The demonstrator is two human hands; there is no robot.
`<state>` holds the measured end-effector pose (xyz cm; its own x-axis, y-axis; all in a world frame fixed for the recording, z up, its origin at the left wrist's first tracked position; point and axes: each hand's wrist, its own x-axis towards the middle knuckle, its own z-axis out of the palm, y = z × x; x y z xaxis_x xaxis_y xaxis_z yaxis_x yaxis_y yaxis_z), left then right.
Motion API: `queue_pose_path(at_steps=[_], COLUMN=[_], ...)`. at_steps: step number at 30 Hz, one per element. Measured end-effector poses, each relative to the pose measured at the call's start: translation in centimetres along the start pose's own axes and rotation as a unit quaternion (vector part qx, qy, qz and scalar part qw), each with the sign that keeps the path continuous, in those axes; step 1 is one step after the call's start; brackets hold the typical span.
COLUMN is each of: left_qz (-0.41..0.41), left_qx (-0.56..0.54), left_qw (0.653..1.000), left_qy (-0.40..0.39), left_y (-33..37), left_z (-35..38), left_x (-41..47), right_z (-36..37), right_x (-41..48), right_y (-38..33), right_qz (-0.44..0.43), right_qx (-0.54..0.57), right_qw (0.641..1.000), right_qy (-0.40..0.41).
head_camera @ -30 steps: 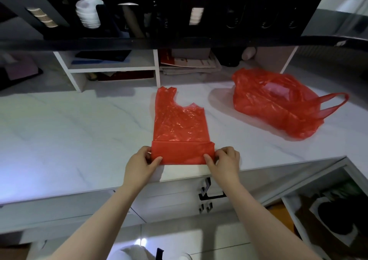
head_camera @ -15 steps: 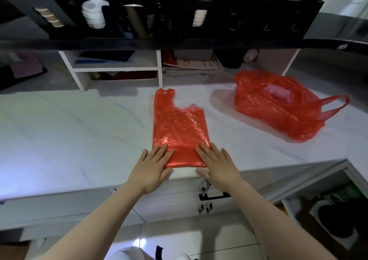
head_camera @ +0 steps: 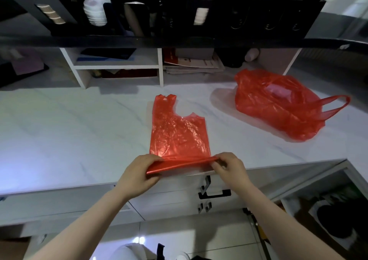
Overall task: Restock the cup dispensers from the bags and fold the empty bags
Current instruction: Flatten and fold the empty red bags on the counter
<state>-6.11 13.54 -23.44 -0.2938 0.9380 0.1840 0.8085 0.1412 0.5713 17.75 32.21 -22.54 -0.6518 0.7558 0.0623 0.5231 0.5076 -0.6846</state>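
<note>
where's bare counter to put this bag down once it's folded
Widest bare patch: the counter left of the flat red bag, between the white shelf unit and the front edge. A narrower strip lies between that bag and the crumpled red bag. The unit's cubbies are crowded.

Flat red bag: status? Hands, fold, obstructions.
Left hand and right hand pinch near folded edge, raised off counter. Flat red bag otherwise flat, handles at far end. Crumpled red bag apart at right, not obstructing.
</note>
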Motion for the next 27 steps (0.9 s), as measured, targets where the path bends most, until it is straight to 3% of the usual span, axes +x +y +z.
queue_pose_path(at_steps=[3, 7, 14, 19, 22, 27], left_qz=[-0.124, -0.168, -0.092, -0.035, -0.013, -0.047], left_qx=[-0.13, -0.135, 0.029, 0.159, 0.181, 0.155], left_qw=[0.983, 0.971, 0.991, 0.978, 0.98, 0.986], left_qy=[0.043, 0.101, 0.093, 0.132, 0.078, -0.027], left_y=[0.3, 0.8, 1.5, 1.5, 1.5, 0.9], left_z=[-0.3, 0.0, 1.1, 1.4, 1.8, 2.4], left_x=[0.7, 1.8, 1.6, 1.3, 1.5, 1.4], right_z=[0.5, 1.4, 2.0, 2.3, 2.8, 3.3], right_x=[0.7, 1.3, 1.4, 1.6, 1.2, 0.5], right_y=[-0.7, -1.8, -2.6, -2.5, -2.1, -0.8], right_qz=[0.077, 0.11, 0.088, 0.09, 0.053, -0.066], right_qx=[0.026, 0.036, -0.06, -0.124, -0.201, -0.323], right_qw=[0.996, 0.992, 0.992, 0.987, 0.978, 0.936], right_qy=[0.026, 0.059, 0.073, 0.055, 0.03, -0.124])
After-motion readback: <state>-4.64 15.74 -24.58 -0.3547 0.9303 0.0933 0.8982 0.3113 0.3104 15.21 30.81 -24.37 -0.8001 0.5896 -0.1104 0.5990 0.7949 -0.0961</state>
